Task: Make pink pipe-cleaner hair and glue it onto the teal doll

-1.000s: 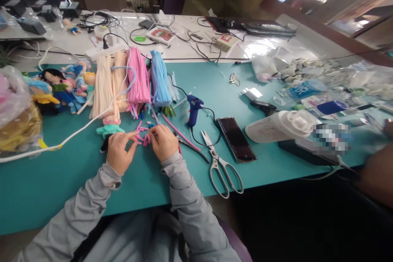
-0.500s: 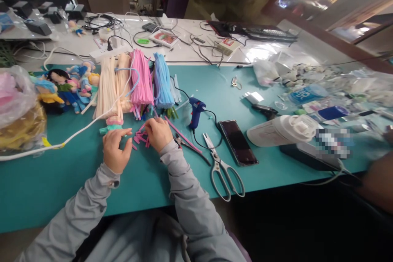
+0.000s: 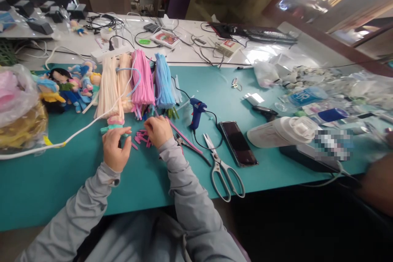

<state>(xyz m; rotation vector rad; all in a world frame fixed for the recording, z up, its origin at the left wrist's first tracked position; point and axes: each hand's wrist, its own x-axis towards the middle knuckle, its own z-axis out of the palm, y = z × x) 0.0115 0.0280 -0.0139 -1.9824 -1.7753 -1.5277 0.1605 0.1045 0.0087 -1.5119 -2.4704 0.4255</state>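
My left hand [image 3: 116, 151] lies over a small pink and teal fuzzy figure [image 3: 115, 120], its fingers touching the teal part. Thumb and forefinger stand apart. Close by on the right, my right hand [image 3: 159, 132] has its fingers curled together and pointing down; what they hold, if anything, is hidden. Between the hands lie several short pink pipe cleaner pieces [image 3: 141, 137]. A longer pink pipe cleaner [image 3: 184, 136] stretches away to the right, beside pliers [image 3: 186, 143] partly covered by my right wrist.
Bundles of peach [image 3: 107, 86], pink [image 3: 143, 77] and blue pipe cleaners [image 3: 164, 82] lie behind my hands. A white cable [image 3: 76, 133] crosses at left, near small dolls [image 3: 66, 86]. Rightward are a glue gun [image 3: 196, 112], scissors [image 3: 219, 168], a phone [image 3: 238, 143] and a white bottle [image 3: 279, 132].
Both hands stay nearly in place. My right fingers have shifted slightly over the short pink pieces, and the whole view has moved a little.
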